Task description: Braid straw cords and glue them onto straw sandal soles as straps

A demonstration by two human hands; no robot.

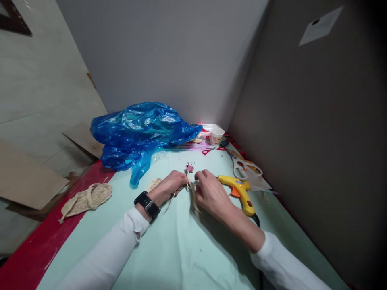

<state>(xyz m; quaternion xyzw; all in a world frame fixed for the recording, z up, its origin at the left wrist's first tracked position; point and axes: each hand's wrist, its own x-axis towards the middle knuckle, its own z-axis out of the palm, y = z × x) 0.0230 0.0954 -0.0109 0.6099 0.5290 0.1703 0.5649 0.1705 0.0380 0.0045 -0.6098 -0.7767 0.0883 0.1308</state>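
Note:
A pink binder clip (190, 167) grips the far end of some pale straw-coloured cord strands (193, 197) in the middle of the table. My left hand (174, 183), with a black watch on its wrist, pinches the strands just below the clip. Close by on the other side, my right hand (210, 192) has its fingers curled in at the strands; what lies between its fingertips is hidden. Partly behind my left hand rests a woven straw piece (155, 184). A finished-looking woven straw slipper shape (87, 199) lies at the left edge.
A yellow glue gun (238, 187) lies right of my right hand. Beyond it are white-handled scissors (244, 167), red-handled scissors (213, 150) and a paper cup (217, 136). A blue plastic bag (142, 131) fills the back left. Walls stand behind and on the right.

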